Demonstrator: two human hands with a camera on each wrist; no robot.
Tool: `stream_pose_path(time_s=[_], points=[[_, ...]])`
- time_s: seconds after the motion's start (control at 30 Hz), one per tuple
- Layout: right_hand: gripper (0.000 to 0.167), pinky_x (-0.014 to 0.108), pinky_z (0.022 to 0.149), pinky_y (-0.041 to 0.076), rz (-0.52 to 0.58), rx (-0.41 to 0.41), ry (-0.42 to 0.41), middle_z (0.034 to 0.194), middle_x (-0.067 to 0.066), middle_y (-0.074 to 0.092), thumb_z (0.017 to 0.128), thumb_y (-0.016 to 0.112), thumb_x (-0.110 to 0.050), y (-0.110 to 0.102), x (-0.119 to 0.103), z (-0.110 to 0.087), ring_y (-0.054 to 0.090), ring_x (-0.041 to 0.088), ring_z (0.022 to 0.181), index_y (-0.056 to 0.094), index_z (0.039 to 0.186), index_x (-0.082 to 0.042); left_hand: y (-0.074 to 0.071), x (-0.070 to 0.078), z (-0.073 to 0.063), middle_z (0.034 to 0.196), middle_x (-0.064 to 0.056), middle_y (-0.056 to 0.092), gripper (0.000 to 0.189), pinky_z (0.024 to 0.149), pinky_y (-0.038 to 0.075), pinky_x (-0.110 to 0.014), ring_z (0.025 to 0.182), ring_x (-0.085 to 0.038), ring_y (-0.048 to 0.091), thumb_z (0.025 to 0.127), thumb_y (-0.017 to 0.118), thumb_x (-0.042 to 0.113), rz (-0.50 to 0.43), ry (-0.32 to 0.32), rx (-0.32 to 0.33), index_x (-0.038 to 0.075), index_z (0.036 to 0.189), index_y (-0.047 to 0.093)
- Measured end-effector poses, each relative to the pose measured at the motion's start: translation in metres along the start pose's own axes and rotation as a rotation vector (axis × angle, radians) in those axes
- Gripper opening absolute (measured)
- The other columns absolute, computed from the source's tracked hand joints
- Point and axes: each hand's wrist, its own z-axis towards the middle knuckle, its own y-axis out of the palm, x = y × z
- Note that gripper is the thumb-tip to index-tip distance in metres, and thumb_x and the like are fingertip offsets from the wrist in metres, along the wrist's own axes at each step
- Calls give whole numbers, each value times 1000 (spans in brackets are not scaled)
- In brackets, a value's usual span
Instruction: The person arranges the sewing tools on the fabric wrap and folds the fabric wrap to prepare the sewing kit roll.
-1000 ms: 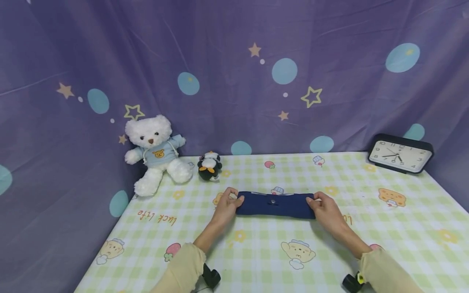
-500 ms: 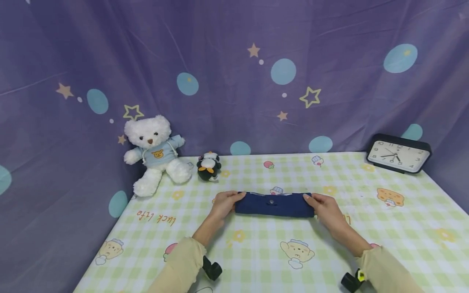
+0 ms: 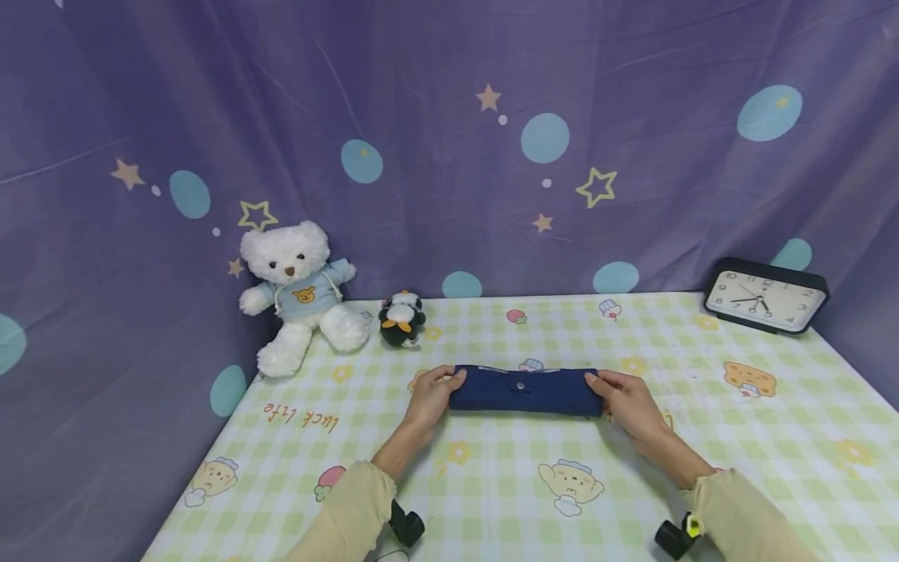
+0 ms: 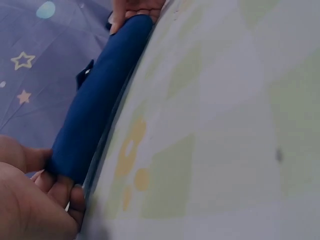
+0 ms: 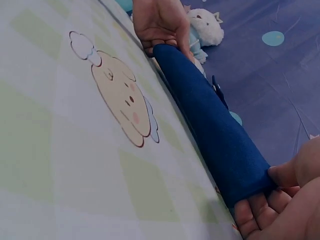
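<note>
A long, narrow navy fabric pouch [image 3: 527, 400], folded flat with a round snap button on its upper face, lies sideways over the table's middle. My left hand [image 3: 428, 402] pinches its left end, thumb on top and fingers beneath. At the opposite end, my right hand [image 3: 635, 410] holds it the same way. From the left wrist, the navy pouch [image 4: 100, 100] shows a thick rounded front edge and a small tab standing up behind. In the right wrist view, the fingers [image 5: 257, 210] curl under the pouch's end. Whether it touches the tabletop along its whole length is unclear.
A white teddy bear [image 3: 305, 293] in a blue top sits at the back left, beside a small penguin plush [image 3: 402, 320]. A black-framed clock [image 3: 767, 295] stands at the back right. A purple curtain [image 3: 449, 156] hangs behind the checked tablecloth [image 3: 492, 499].
Both hands keep hold of the pouch, which has shifted very slightly left and away from me. My left thumb and fingers have changed their placement a little on its end.
</note>
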Motion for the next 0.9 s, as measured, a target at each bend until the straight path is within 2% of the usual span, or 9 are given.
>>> stream_pose_path(time_s=[0.17, 0.3, 0.53, 0.73, 0.9], points=[[26, 30, 56, 44, -50, 16, -3, 63, -1, 44, 107, 59, -21, 0, -1, 2, 48, 17, 58, 59, 96, 2, -9, 2, 4, 77, 1, 63, 26, 67, 47, -27, 68, -11, 58, 103, 66, 18, -22, -67, -23, -6, 111, 70], [26, 32, 58, 47, -69, 9, -3, 67, 1, 48, 106, 62, -22, -1, -1, 1, 52, 19, 61, 62, 106, 4, -14, 2, 5, 85, -3, 68, 25, 74, 53, -29, 73, -13, 63, 100, 68, 16, 5, -93, -30, -5, 112, 72], [28, 30, 62, 50, -68, -22, 15, 74, 2, 51, 106, 61, -21, -4, 0, 2, 52, 17, 67, 61, 112, 6, -14, 4, 0, 93, -9, 70, 32, 80, 56, -39, 77, -17, 65, 101, 68, 17, 83, -56, -24, -6, 122, 66], [36, 30, 65, 53, -7, -63, -15, 88, 6, 58, 107, 60, -23, -12, 5, 0, 56, 16, 75, 59, 122, 10, -14, 3, -3, 90, -10, 70, 27, 78, 58, -37, 78, -18, 68, 103, 65, 18, 129, -19, 24, -6, 115, 70], [39, 29, 66, 55, -16, -80, -61, 94, 9, 65, 109, 57, -23, -24, 9, -2, 65, 17, 79, 56, 128, 10, -22, 1, -9, 89, -13, 74, 23, 76, 60, -37, 80, -25, 73, 103, 62, 13, 190, 54, 56, -7, 113, 70]])
